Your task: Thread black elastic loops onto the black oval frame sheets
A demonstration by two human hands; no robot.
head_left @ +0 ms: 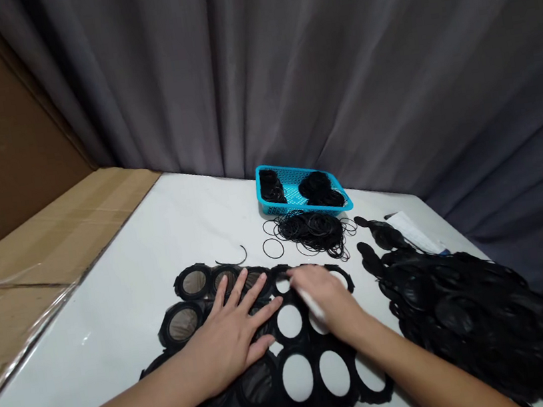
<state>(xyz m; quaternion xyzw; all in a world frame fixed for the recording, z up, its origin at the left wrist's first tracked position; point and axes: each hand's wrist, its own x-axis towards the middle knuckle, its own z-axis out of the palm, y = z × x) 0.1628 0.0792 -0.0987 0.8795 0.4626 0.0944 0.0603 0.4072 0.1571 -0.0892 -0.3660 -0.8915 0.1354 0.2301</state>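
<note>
Far to the left of the hands a flat brown cardboard sheet point(32, 264) lies along the edge of the white table point(129, 304). The thin black rubber sheet of joined round frames point(315, 367) lies flat on the table under both hands. The frames to the left of the left hand and under it are filled with fine dark mesh, while those below and beside the right hand are open holes showing the white top. The left hand point(230, 340) rests palm down on the sheet, fingers spread and flat, pressing rather than holding. The right hand point(328, 296) sits just beside it on the sheet's far rows. It is blurred, with its fingers bent down onto a frame, and I cannot tell whether it pinches anything. The sheet looks light, limp and slightly grippy, likely to flop and stretch, with narrow webs that could tear. It is probably best taken at the thick rims, with the flat palm steadying the rest. Beyond the right hand lie a tangle of loose thin black rings point(313, 231) and a blue plastic basket point(292, 190) holding more black pieces. To the right of the right hand, well apart from the fingers, is a heap of similar black sheets point(468, 310). A grey curtain point(331, 53) hangs behind everything.
</note>
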